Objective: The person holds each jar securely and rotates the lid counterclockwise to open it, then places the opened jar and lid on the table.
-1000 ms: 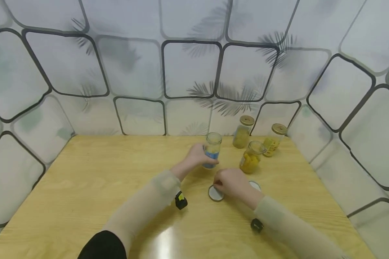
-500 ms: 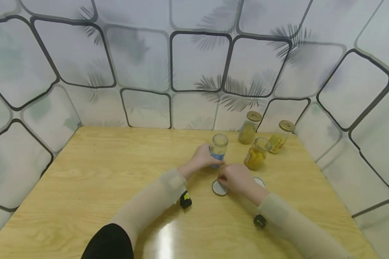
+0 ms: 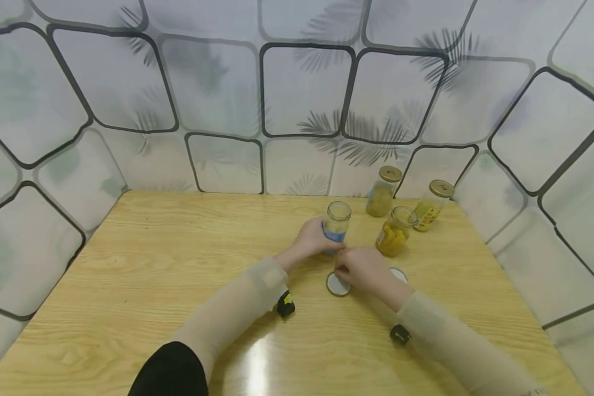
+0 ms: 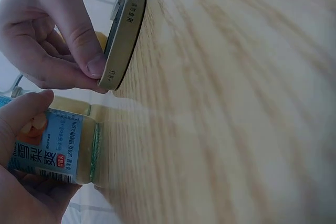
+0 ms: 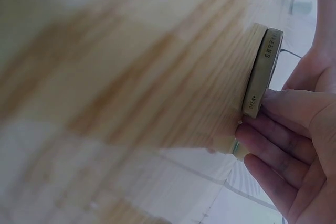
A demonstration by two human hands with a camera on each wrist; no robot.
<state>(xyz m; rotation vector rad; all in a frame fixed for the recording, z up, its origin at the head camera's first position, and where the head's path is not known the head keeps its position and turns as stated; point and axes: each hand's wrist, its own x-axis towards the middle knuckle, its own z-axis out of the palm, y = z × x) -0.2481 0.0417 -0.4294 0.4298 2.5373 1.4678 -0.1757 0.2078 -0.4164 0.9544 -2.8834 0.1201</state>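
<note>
My left hand grips an upright, lidless glass jar with a blue label. That label carries printed fruit in the left wrist view, and the left thumb lies across it. My right hand pinches the rim of a metal jar lid, whose white inside faces up. Seen from the right wrist, thumb and forefinger meet at the near edge of the lid, and the other fingers are loosely bent. The lid lies flat at table level, just in front of the jar. A second lid is partly hidden behind the right hand.
An open jar of yellow fruit pieces stands to the right. Behind it are two jars with gold lids, one at the back and one at the right. A patterned wall closes off the table's far side.
The head view has tilted and shifted slightly. My right hand and the lid have edged a little nearer the jar; the left hand keeps its grip on it.
</note>
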